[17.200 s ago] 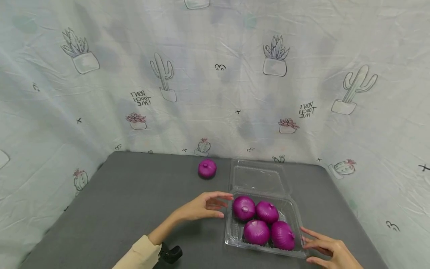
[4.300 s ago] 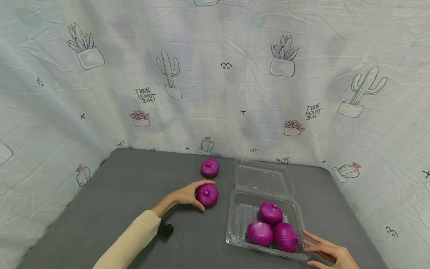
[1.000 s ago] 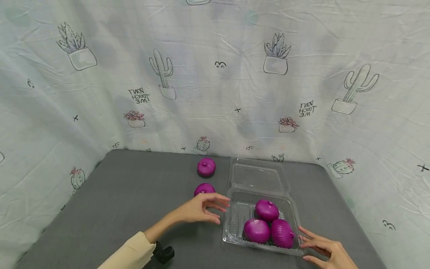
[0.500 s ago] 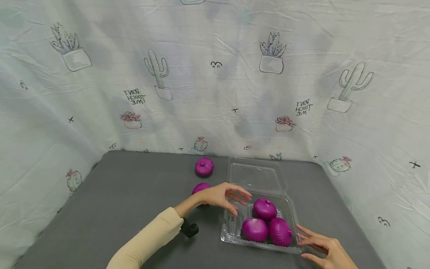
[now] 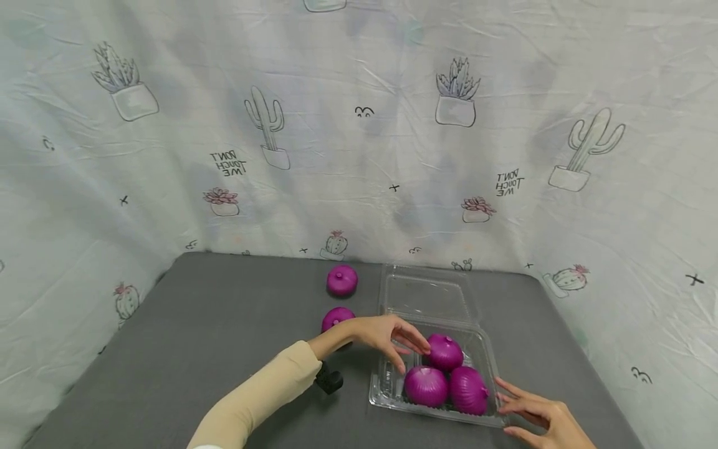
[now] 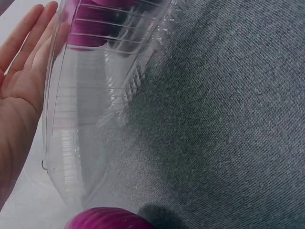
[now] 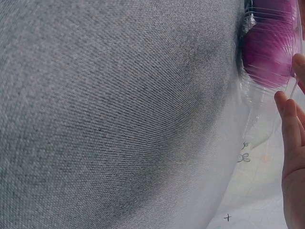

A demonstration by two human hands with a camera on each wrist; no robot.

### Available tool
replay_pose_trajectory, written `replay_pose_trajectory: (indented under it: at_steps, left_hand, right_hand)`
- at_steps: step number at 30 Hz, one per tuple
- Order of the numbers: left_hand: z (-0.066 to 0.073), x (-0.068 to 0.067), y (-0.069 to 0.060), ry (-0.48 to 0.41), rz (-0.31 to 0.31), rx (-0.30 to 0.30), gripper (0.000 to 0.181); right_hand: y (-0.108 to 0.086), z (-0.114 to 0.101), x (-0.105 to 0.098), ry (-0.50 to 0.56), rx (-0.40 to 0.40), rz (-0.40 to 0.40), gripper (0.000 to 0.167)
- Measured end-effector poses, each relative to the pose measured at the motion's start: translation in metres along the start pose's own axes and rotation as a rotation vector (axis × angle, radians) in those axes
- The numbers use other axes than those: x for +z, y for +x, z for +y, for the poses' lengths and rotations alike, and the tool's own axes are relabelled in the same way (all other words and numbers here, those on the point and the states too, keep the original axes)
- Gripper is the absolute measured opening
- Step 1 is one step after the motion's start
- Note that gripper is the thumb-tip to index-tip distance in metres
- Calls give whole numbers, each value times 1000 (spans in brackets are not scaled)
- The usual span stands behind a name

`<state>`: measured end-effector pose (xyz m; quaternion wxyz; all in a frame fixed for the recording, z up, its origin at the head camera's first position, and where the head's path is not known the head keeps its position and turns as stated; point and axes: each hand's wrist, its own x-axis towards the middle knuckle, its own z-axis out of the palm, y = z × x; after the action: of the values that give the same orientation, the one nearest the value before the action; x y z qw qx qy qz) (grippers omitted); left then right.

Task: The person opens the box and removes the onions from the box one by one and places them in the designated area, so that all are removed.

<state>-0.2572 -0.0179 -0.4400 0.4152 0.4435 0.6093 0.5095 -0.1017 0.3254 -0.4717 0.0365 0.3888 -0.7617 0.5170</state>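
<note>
A clear plastic clamshell box [image 5: 381,399] stands on the table, its lid [image 5: 426,293] folded back. Three purple onions sit in its tray: a back onion [image 5: 445,353], a front-left onion [image 5: 426,386] and a front-right onion [image 5: 469,391]. My left hand [image 5: 387,337] reaches over the tray's left side, fingers spread and loosely bent. Its fingertips come up to the back onion; whether they touch it I cannot tell. At the tray's right wall my right hand [image 5: 541,416] rests its extended fingertips near the front corner.
Two more onions lie on the grey table left of the box: a far onion [image 5: 342,280] and a nearer onion [image 5: 336,317], partly covered by my left wrist. Behind the grey tabletop [image 5: 224,324] hangs a white curtain [image 5: 336,143] printed with cacti.
Over the last second my left hand has moved right, from beside the tray to the back onion. Earlier, it set one onion from the tray on the table. My right hand stays put.
</note>
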Motion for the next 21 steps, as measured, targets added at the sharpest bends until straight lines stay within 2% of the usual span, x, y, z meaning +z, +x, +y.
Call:
replay_pose_trajectory:
  at_steps: [5, 9, 14, 16, 21]
  left_hand:
    - [-1, 6, 3, 56, 56, -17, 60]
    - [-1, 12, -2, 65, 127, -27, 57]
    - [4, 23, -19, 115, 253, -58, 52]
    - [6, 29, -28, 109, 302, -54, 52]
    - [3, 43, -53, -11, 426, 51, 49]
  right_hand:
    - [-1, 0, 1, -20, 15, 9, 41]
    - [-1, 1, 0, -18, 15, 5, 42]
    - [-2, 1, 0, -21, 3, 0, 43]
    - [-3, 1, 1, -32, 5, 7, 42]
    - [-5, -1, 2, -47, 7, 31, 42]
